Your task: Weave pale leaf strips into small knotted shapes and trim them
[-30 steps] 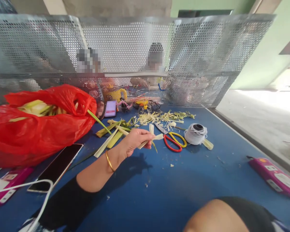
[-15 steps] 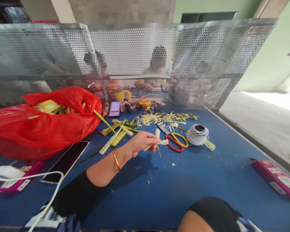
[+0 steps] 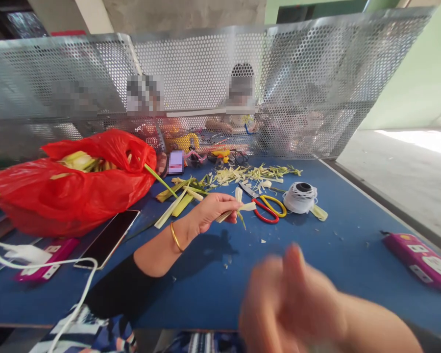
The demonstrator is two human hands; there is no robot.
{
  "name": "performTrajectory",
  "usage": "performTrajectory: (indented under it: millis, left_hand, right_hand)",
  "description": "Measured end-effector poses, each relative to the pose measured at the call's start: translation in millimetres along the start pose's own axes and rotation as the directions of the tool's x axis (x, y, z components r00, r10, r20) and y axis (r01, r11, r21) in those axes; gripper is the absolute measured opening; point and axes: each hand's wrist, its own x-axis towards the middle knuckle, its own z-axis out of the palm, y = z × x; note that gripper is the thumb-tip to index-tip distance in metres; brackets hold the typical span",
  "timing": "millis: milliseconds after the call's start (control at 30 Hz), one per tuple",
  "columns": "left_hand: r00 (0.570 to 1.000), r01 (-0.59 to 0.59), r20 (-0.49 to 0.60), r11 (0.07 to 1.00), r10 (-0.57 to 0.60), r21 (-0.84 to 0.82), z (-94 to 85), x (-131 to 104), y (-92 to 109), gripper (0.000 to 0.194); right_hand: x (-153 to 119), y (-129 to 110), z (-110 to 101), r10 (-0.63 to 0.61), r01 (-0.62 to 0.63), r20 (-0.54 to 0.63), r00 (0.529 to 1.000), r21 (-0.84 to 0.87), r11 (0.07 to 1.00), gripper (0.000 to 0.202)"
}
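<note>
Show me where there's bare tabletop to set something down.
Nearly bare: the blue table between the white spool, the rightmost power strip and the right hand. Crowded: around the scissors, trimmings and left hand, and by the red bag and dark phone.

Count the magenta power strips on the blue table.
2: one power strip at left, beside the flat-lying phone; another power strip at the far right. More could be hidden behind the red bag.

Workshop, blue worktable, scissors, perforated metal screen
</note>
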Motion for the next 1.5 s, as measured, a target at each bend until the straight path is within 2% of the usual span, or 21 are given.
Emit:
performTrajectory:
  millis: [33, 67, 100, 133, 167, 200, 300, 333, 400, 567, 733, 800, 867, 967, 1067, 1233, 1367, 1500]
  left_hand:
    - [1.000, -0.008, -0.002, 1.000, 0.008, -0.012, -0.2, -1.5, -0.3, 0.031]
    - [1.000, -0.012, -0.002, 1.000, 0.012, -0.025, -0.3, -3.3, -0.9, 0.034]
    - [1.000, -0.009, -0.005, 0.999, 0.009, -0.036, -0.2, -5.3, -1.8, 0.036]
    - [1.000, -0.007, -0.011, 0.999, 0.006, -0.044, 0.1, -7.6, -3.0, 0.037]
    - [1.000, -0.002, -0.021, 0.999, 0.002, -0.043, 0.6, -10.0, -4.4, 0.038]
    - [0.999, 0.003, -0.032, 0.999, -0.004, -0.034, 1.4, -12.6, -5.9, 0.037]
    - [0.998, 0.024, -0.061, 1.000, -0.024, 0.013, 3.7, -20.0, -10.7, 0.034]
    - [0.997, 0.032, -0.073, 0.999, -0.030, 0.023, 4.0, -22.1, -12.4, 0.032]
    - [0.994, 0.041, -0.099, 0.998, -0.037, 0.037, 3.1, -25.3, -16.0, 0.028]
    - [0.987, -0.001, -0.160, 0.994, 0.019, 0.110, -6.3, -28.4, -24.6, 0.030]
    - [0.988, -0.023, -0.145, 0.985, 0.049, 0.173, -13.3, -29.9, -26.0, 0.028]
    - [0.988, 0.009, -0.156, 0.993, 0.010, 0.119, -15.0, -30.3, -25.5, 0.025]
    - [0.982, 0.032, -0.187, 0.999, -0.025, 0.031, -17.0, -29.8, -25.5, 0.021]
    - [0.969, 0.027, -0.242, 0.996, -0.046, -0.079, -20.5, -28.0, -25.7, 0.019]
    - [0.962, 0.034, -0.266, 0.992, -0.066, -0.124, -23.4, -26.5, -25.2, 0.026]
    - [0.977, 0.064, -0.196, 0.993, -0.082, -0.095, -24.1, -27.8, -26.0, 0.031]
    - [0.983, 0.106, -0.146, 0.992, -0.114, -0.064, -22.5, -28.9, -28.7, 0.031]
    - [0.983, 0.140, -0.105, 0.987, -0.148, -0.081, -19.1, -28.7, -31.0, 0.035]
  right_hand:
    - [3.4, -18.5, -14.9, -0.109, 0.091, -0.282, 0.953, -0.076, 0.993, 0.066]
    - [7.9, -33.5, -30.8, -0.254, 0.163, -0.558, 0.790, -0.208, 0.964, 0.059]
    - [13.2, -44.5, -46.3, -0.375, 0.148, -0.727, 0.575, -0.358, 0.922, 0.054]
    - [19.0, -50.9, -60.3, -0.407, 0.049, -0.786, 0.466, -0.436, 0.899, 0.052]
    - [24.9, -53.1, -71.7, -0.379, -0.049, -0.820, 0.428, -0.440, 0.897, 0.050]
    - [30.7, -51.7, -79.9, -0.300, -0.113, -0.844, 0.445, -0.386, 0.916, 0.050]
    - [47.2, -35.9, -85.6, -0.058, -0.108, -0.808, 0.587, -0.149, 0.983, 0.052]
    - [52.2, -30.2, -83.4, -0.022, -0.080, -0.783, 0.621, -0.092, 0.993, 0.051]
    - [61.6, -21.8, -78.3, -0.021, -0.012, -0.763, 0.646, -0.037, 0.999, 0.046]
    - [83.7, -14.8, -76.2, -0.118, 0.066, -0.766, 0.631, -0.098, 0.993, 0.028]
    - [100.0, -9.1, -78.1, -0.214, 0.110, -0.830, 0.514, -0.184, 0.977, 0.022]
    - [98.8, -9.6, -79.5, -0.261, 0.084, -0.827, 0.498, -0.253, 0.964, 0.027]
    - [92.7, -12.1, -81.4, -0.271, 0.017, -0.806, 0.526, -0.309, 0.951, 0.036]
    - [81.8, -14.8, -83.2, -0.186, -0.095, -0.773, 0.606, -0.303, 0.948, 0.050]
    - [77.3, -12.1, -82.8, -0.138, -0.109, -0.748, 0.650, -0.271, 0.957, 0.052]
    - [80.6, -4.0, -81.1, -0.208, -0.047, -0.759, 0.617, -0.299, 0.953, 0.044]
    - [81.4, -1.0, -80.9, -0.225, -0.019, -0.745, 0.627, -0.304, 0.952, 0.037]
    - [81.0, 0.8, -81.6, -0.300, -0.014, -0.743, 0.598, -0.384, 0.923, 0.030]
